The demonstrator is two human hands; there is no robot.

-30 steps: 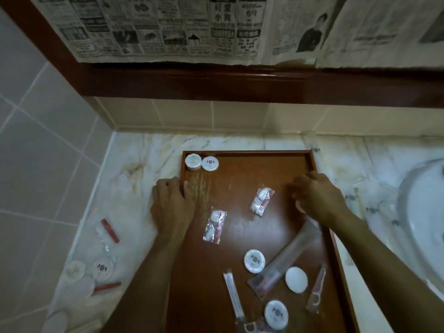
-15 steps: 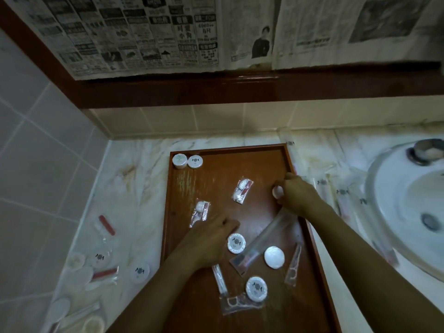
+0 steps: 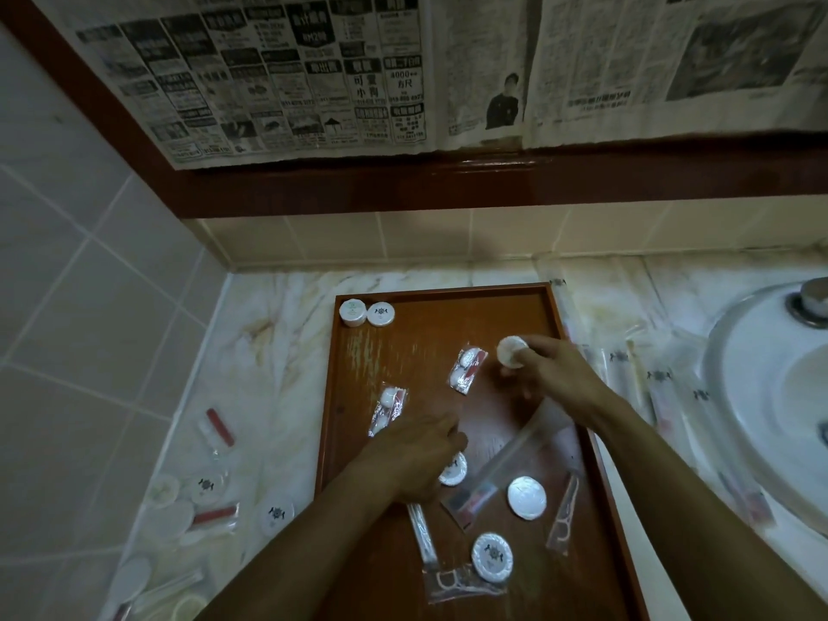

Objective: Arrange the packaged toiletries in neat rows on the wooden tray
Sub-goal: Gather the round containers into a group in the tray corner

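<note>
The wooden tray (image 3: 441, 290) lies on the marble counter. Two round white packs (image 3: 352, 312) (image 3: 381, 314) sit side by side in its far left corner. My right hand (image 3: 553, 374) pinches another round white pack (image 3: 511, 351) above the tray's far right part. My left hand (image 3: 414, 459) is over mid-tray, fingers curled on a round logo pack (image 3: 453, 470) that is half hidden. Two red-and-white sachets (image 3: 467, 369) (image 3: 389, 410), a long clear pack (image 3: 506, 463), two round packs (image 3: 527, 497) (image 3: 492, 556) and a floss pick pack (image 3: 563, 515) lie scattered.
Left of the tray, several loose packs lie on the counter, among them a round one (image 3: 276, 513) and a red sachet (image 3: 219, 425). Long wrapped packs (image 3: 627, 365) lie between the tray and the white sink (image 3: 770, 396). Tiled walls close off the left and back.
My left hand left the tray's left rim and came down onto the round pack in mid-tray. My right hand lifted a round pack from the right rim toward the tray's middle.
</note>
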